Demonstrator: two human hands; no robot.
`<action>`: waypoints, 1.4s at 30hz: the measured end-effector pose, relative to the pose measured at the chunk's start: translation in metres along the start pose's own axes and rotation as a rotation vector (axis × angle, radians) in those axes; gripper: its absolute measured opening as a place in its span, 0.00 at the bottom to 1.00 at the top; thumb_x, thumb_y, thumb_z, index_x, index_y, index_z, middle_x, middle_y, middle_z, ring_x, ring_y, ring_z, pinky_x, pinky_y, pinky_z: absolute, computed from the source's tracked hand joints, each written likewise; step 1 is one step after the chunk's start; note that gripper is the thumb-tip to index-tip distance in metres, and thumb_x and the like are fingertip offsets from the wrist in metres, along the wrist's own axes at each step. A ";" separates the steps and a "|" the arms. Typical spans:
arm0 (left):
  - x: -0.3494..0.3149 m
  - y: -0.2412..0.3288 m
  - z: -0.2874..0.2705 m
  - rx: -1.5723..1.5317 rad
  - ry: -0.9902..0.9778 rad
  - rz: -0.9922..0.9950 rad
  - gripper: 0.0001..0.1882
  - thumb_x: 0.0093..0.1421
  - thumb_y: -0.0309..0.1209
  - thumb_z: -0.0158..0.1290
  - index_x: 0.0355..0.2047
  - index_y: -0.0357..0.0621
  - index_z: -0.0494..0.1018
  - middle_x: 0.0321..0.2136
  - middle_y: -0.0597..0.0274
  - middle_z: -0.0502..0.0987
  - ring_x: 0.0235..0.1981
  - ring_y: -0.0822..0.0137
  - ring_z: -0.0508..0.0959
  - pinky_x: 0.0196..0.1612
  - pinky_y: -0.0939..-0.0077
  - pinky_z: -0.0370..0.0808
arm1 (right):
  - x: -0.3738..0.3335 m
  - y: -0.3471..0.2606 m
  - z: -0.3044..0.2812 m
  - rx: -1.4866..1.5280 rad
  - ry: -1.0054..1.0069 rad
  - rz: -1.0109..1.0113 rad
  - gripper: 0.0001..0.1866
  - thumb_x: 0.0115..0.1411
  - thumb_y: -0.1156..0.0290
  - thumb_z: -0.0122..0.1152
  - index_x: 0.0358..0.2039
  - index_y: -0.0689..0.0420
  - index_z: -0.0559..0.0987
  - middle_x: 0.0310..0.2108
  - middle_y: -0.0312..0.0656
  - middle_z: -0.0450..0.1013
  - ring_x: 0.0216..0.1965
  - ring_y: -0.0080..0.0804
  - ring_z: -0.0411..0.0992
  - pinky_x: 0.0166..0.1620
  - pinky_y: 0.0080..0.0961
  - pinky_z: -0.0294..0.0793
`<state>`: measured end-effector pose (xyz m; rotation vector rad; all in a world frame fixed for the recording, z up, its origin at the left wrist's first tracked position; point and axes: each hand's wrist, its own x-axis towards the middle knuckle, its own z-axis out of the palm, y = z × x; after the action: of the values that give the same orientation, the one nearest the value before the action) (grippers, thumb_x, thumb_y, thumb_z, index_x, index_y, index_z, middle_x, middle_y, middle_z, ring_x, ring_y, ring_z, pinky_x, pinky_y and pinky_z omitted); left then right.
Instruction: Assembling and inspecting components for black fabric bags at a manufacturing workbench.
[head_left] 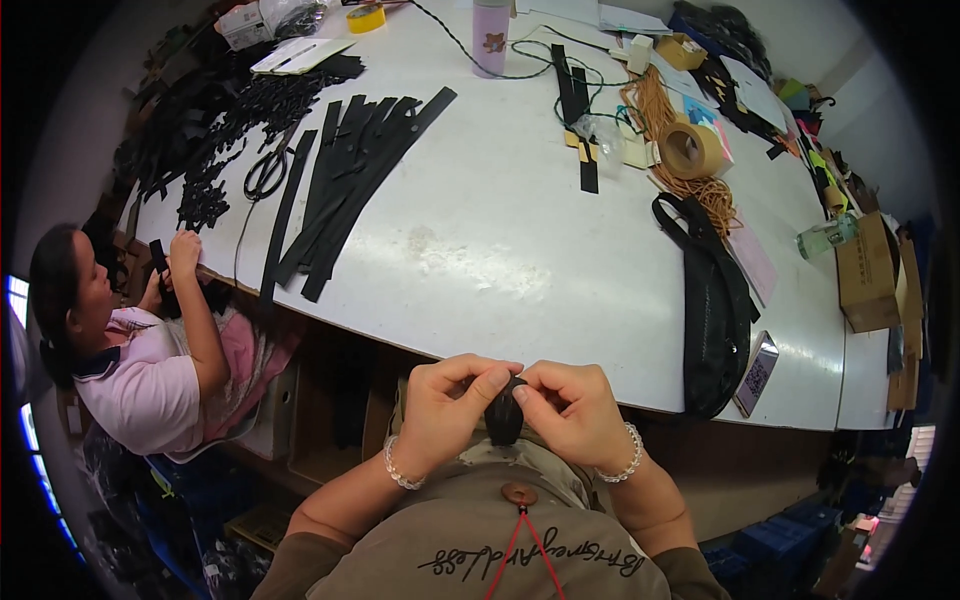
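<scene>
My left hand [447, 402] and my right hand [571, 407] meet at the near edge of the white table, close to my body. Thumbs and forefingers of both pinch the top of a small black fabric piece [504, 420], which hangs down between them. Its exact kind does not show, and my fingers cover its upper end. Beyond the hands, to the right, a black bag with a strap [712, 310] lies flat on the table. Long black fabric strips [350, 190] are fanned out at the left.
Black scissors [266, 175] and a heap of small black pieces [205, 190] lie far left, where a co-worker [140, 350] sits handling something black. A phone [757, 375], a tape roll [690, 150], tan cord [655, 105] and a carton [868, 270] line the right. A lilac bottle [490, 40] stands at the back.
</scene>
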<state>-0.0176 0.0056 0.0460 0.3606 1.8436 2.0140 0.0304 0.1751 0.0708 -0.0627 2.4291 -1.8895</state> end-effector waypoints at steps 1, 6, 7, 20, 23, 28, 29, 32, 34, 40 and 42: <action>0.001 0.000 -0.001 -0.062 -0.018 -0.064 0.07 0.61 0.25 0.54 0.35 0.34 0.79 0.32 0.60 0.81 0.32 0.78 0.77 0.36 0.85 0.74 | -0.001 0.001 0.001 0.135 -0.013 0.092 0.06 0.58 0.76 0.56 0.24 0.62 0.73 0.15 0.30 0.67 0.14 0.13 0.60 0.17 0.16 0.56; 0.005 0.003 -0.004 -0.221 -0.106 -0.245 0.10 0.62 0.27 0.52 0.37 0.32 0.78 0.32 0.59 0.81 0.33 0.77 0.77 0.37 0.84 0.75 | -0.001 0.001 -0.004 0.464 -0.067 0.308 0.08 0.61 0.75 0.54 0.24 0.63 0.74 0.17 0.26 0.66 0.18 0.08 0.58 0.20 0.11 0.55; 0.005 0.002 -0.003 -0.314 -0.117 -0.294 0.10 0.62 0.27 0.52 0.38 0.32 0.78 0.32 0.59 0.81 0.33 0.77 0.77 0.38 0.84 0.75 | -0.001 0.000 -0.005 0.521 -0.060 0.324 0.08 0.61 0.76 0.54 0.24 0.63 0.74 0.17 0.26 0.66 0.18 0.08 0.58 0.21 0.11 0.54; -0.003 -0.001 0.004 0.083 0.018 0.074 0.08 0.58 0.20 0.56 0.38 0.35 0.79 0.32 0.60 0.81 0.30 0.77 0.77 0.34 0.85 0.73 | -0.006 -0.002 0.012 0.175 0.123 0.186 0.08 0.57 0.81 0.56 0.20 0.62 0.72 0.16 0.23 0.64 0.18 0.05 0.56 0.19 0.10 0.52; -0.002 -0.002 0.005 0.053 0.018 0.093 0.08 0.56 0.19 0.56 0.37 0.35 0.79 0.32 0.59 0.80 0.31 0.76 0.77 0.34 0.85 0.73 | -0.006 -0.005 0.010 0.071 0.111 0.141 0.08 0.57 0.79 0.56 0.21 0.62 0.72 0.14 0.28 0.64 0.17 0.08 0.57 0.19 0.13 0.54; -0.005 -0.002 -0.003 0.042 -0.060 0.152 0.09 0.52 0.20 0.60 0.36 0.35 0.79 0.32 0.58 0.80 0.32 0.74 0.78 0.34 0.83 0.73 | 0.000 -0.018 -0.015 -0.211 -0.082 -0.080 0.05 0.56 0.76 0.55 0.25 0.62 0.72 0.18 0.41 0.68 0.16 0.34 0.66 0.21 0.27 0.64; -0.004 -0.002 -0.004 0.066 -0.086 0.212 0.10 0.49 0.19 0.63 0.35 0.35 0.80 0.30 0.57 0.80 0.30 0.74 0.78 0.33 0.84 0.73 | 0.000 -0.018 -0.017 -0.292 -0.108 -0.164 0.04 0.55 0.75 0.55 0.25 0.61 0.72 0.20 0.44 0.69 0.18 0.41 0.68 0.22 0.31 0.65; -0.002 0.006 -0.003 0.162 -0.112 0.284 0.13 0.45 0.20 0.65 0.34 0.36 0.80 0.27 0.57 0.80 0.28 0.72 0.78 0.31 0.83 0.72 | -0.002 -0.026 -0.022 -0.494 -0.151 -0.235 0.03 0.53 0.76 0.56 0.24 0.60 0.72 0.20 0.43 0.67 0.20 0.42 0.68 0.22 0.32 0.66; -0.001 0.009 -0.003 0.204 -0.106 0.304 0.13 0.45 0.20 0.66 0.33 0.37 0.80 0.27 0.57 0.80 0.27 0.72 0.78 0.30 0.83 0.72 | -0.004 -0.030 -0.023 -0.499 -0.116 -0.235 0.04 0.52 0.76 0.56 0.24 0.59 0.71 0.20 0.42 0.66 0.19 0.41 0.68 0.22 0.32 0.66; 0.000 0.011 -0.006 0.306 -0.110 0.376 0.12 0.46 0.20 0.64 0.33 0.38 0.80 0.26 0.58 0.79 0.26 0.69 0.78 0.28 0.81 0.73 | -0.002 -0.023 -0.018 -0.556 -0.038 -0.395 0.07 0.46 0.77 0.59 0.19 0.57 0.69 0.18 0.39 0.64 0.14 0.37 0.65 0.18 0.30 0.63; 0.000 0.012 -0.007 0.330 -0.125 0.391 0.11 0.48 0.20 0.63 0.34 0.39 0.80 0.26 0.58 0.80 0.26 0.68 0.79 0.29 0.80 0.74 | 0.000 -0.017 -0.015 -0.562 -0.002 -0.467 0.08 0.44 0.77 0.59 0.17 0.56 0.67 0.16 0.38 0.62 0.13 0.35 0.63 0.16 0.29 0.62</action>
<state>-0.0214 -0.0012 0.0570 0.9855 2.1539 1.8538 0.0294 0.1859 0.0909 -0.7078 3.0579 -1.2341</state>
